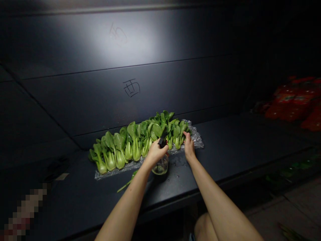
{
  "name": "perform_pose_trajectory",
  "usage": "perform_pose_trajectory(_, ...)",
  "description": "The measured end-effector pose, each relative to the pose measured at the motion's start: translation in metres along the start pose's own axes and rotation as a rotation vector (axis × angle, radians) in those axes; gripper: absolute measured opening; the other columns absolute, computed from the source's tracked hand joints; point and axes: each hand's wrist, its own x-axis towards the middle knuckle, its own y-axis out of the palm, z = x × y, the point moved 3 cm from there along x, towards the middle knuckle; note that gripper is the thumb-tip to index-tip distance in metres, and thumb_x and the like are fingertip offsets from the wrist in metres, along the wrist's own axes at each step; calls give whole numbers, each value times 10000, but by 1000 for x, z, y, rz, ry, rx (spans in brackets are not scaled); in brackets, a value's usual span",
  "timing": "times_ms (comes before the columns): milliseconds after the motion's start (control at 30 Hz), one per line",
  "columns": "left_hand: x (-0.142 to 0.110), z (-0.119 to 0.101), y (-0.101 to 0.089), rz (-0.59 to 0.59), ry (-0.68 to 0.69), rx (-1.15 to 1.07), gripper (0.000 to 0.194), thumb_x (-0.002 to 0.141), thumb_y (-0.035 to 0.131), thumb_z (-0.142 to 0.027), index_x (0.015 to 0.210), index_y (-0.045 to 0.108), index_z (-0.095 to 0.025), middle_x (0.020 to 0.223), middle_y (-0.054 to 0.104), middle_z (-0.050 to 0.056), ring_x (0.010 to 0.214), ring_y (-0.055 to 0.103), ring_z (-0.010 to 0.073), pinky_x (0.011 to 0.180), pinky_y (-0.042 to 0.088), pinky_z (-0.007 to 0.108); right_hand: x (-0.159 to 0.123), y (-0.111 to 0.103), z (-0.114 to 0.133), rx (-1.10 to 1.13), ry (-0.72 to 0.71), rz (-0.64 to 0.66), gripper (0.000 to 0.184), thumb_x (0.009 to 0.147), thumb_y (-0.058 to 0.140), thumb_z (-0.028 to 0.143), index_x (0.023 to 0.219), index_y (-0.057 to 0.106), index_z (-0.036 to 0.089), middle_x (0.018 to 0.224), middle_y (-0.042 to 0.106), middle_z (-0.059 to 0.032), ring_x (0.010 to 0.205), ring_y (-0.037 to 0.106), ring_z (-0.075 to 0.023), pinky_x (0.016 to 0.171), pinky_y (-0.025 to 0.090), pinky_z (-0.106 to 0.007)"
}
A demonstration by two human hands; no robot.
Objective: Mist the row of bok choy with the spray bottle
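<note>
A row of bok choy [135,144] leans on a sheet of clear plastic [198,137] along the back of the dark shelf. My left hand [157,152] is closed around the neck of a clear spray bottle with a black trigger head [162,141]. The bottle's see-through body [160,168] hangs below the hand, in front of the row. At the right end of the row, my right hand [189,146] is open, with its fingers stretched out beside the last leaves. Whether its fingertips touch them I cannot tell.
A loose leaf with a long stem [124,186] lies on the dark shelf [213,147], near water drops. Red-orange bottles [286,100] stand at the far right. The shelf's back panel [175,80] rises close behind the greens. A blurred-out patch [22,217] covers the lower left.
</note>
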Motion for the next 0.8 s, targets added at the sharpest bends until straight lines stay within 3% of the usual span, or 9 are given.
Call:
perform_pose_trajectory(400,-2,6,0,11,-52,-3,106,657,603,-172,762,593,-173,649,599,-23,460,571,110,449,470,215,-2,0,8,49,30,-53,742,852,268,697,1208,629,154,1347,558,-127,1282,468,-241,1024,389,-384)
perform_pose_trajectory(633,1,-4,2,12,-9,-89,179,644,608,-169,823,619,-160,753,651,8,562,600,121,483,499,216,-1,-1,6,84,40,-43,724,865,235,687,1213,627,188,1359,552,-103,1291,465,-236,1025,391,-391)
perform_pose_trajectory(800,6,-11,6,24,-1,-57,122,653,588,-178,774,595,-168,712,627,-1,503,588,120,464,483,226,-2,-1,8,104,53,-26,762,851,233,709,1238,608,170,1383,526,-118,1312,441,-247,1038,379,-405)
